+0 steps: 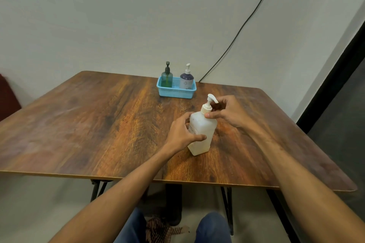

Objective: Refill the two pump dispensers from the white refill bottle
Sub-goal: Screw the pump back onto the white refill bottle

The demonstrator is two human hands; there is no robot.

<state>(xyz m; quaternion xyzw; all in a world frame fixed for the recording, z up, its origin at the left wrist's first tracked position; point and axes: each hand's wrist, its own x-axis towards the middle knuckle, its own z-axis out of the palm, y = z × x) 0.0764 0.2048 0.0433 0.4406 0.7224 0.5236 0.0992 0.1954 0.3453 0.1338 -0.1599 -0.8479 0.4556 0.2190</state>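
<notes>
the white refill bottle (201, 132) was seen standing upright on the wooden surface (98, 124), near its right front part. its body was grasped by the left hand (182, 132), fingers wrapped round the side, while its pump collar (206, 107) was pinched by the thumb and fingers of the right hand (229, 112). the pump head was seen to be seated on the bottle; it was judged that the top was only being unscrewed. the two pump dispensers, a green one (167, 79) and a purple one (186, 80), were found upright side by side in a light blue basket (175, 91) well apart at the far edge, both with pumps fitted. nothing was judged to have been refilled: the opening of all three bottles and both pourings were left to be done.
</notes>
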